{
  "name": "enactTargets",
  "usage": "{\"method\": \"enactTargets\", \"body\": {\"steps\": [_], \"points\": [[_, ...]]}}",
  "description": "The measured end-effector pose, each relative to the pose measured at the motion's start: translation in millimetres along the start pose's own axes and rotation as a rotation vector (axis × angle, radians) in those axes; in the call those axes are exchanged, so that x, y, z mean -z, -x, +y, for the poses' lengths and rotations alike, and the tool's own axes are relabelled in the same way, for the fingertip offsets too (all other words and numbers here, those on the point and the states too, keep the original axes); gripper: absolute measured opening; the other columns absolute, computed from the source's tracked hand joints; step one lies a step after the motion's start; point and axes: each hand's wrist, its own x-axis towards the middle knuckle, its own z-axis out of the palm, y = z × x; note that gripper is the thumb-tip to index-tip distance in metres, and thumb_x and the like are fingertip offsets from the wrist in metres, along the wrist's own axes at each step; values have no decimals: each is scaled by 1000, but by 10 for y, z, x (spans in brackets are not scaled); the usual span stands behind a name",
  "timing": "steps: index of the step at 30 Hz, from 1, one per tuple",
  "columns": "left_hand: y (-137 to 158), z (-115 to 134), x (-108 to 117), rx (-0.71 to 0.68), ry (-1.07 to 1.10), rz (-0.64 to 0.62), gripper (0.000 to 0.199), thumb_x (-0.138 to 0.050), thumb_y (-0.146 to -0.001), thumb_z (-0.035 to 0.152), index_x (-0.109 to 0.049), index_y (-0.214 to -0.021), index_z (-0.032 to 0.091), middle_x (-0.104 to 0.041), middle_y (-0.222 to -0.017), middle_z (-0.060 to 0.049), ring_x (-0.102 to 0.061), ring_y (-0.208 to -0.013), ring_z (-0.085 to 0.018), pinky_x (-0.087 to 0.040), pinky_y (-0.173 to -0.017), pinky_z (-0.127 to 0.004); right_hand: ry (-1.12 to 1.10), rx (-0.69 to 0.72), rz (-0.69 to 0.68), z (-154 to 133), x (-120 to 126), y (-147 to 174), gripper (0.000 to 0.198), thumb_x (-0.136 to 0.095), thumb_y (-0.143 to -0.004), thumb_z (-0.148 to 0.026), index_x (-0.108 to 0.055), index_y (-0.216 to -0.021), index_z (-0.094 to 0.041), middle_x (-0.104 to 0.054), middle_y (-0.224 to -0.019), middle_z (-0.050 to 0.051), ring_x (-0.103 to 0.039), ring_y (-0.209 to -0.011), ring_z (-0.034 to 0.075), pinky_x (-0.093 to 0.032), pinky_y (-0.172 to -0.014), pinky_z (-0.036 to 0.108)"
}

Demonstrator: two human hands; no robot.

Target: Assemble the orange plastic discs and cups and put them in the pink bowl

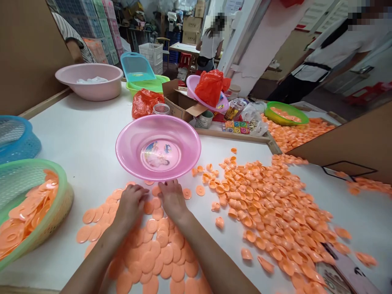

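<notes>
White table, orange discs, orange cups, pink basin, green basket

The person's left hand and right hand are bare. Behind them, both slender forearms are uncovered too, narrowest at the wrists and widening away from the hands.

Left hand near right hand, palms down

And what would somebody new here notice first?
Probably the big heap of orange cup-like pieces on the right side of the table. Next, the shiny pink basin in the middle, with a picture inside. Nearer, the left hand and right hand are over flat orange discs.
</notes>
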Motion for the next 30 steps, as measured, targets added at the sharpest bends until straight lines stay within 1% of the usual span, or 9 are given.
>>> {"method": "enactTargets", "body": {"steps": [4,6,8,11,14,16,20,25,30], "points": [[215,119,77,124,-29,-167,14,-63,-71,22,-71,-83,21,-69,-88,-6,-59,-88,-25,-46,-77,-38,-241,-115,57,44,-73,-108,8,-67,-80,-13,-64,-81,-20,-61,-91,5,-51,-92,22,-42,-75,33],[236,158,117,257,76,-168,6,-62,-74,25,-66,-73,21,-67,-77,-2,-59,-77,-21,-45,-69,-33,-327,-143,119,101,-58,-87,11,-64,-82,-11,-64,-77,-21,-61,-85,3,-52,-90,20,-43,-76,32],[212,151,149,330,189,-90,13,-59,-81,28,-65,-73,21,-66,-72,0,-59,-70,-18,-46,-65,-30,-262,-71,152,124,-26,-39,17,-59,-85,-8,-67,-79,-22,-61,-83,4,-52,-88,21,-43,-78,33],[161,50,152,133,192,69,19,-53,-88,28,-67,-76,22,-69,-81,-2,-60,-80,-19,-48,-75,-31,-77,65,132,49,-5,67,18,-56,-88,-10,-70,-91,-21,-61,-87,8,-50,-86,24,-42,-79,38],[157,-78,116,-122,88,57,24,-50,-91,22,-70,-78,20,-70,-88,-6,-59,-90,-22,-47,-82,-35,-47,76,57,-96,-49,163,3,-67,-85,-22,-69,-85,-20,-62,-85,10,-51,-88,26,-44,-79,41],[187,-111,103,-165,34,37,23,-49,-91,18,-71,-83,20,-71,-91,-8,-59,-91,-22,-47,-82,-36,-126,10,28,-166,-86,187,6,-73,-80,-22,-67,-81,-20,-62,-84,8,-53,-88,26,-45,-77,39],[266,33,107,-122,37,1,22,-50,-91,18,-71,-87,20,-69,-86,-7,-58,-86,-22,-46,-76,-34,-419,-157,103,-147,-69,155,6,-69,-82,-15,-67,-79,-20,-65,-80,3,-56,-79,19,-48,-72,32],[296,321,23,-50,82,-163,11,-66,-78,22,-70,-88,21,-65,-88,-5,-57,-85,-22,-45,-75,-34,-374,81,134,160,150,333,20,-58,-88,-10,-74,-88,-22,-70,-93,6,-55,-94,21,-46,-86,37],[288,295,-43,120,236,-87,7,-61,-81,23,-64,-76,21,-63,-74,0,-56,-71,-16,-44,-64,-28,-378,-248,112,559,439,857,17,-59,-85,-14,-73,-90,-22,-65,-86,6,-59,-87,21,-48,-79,36]]}}
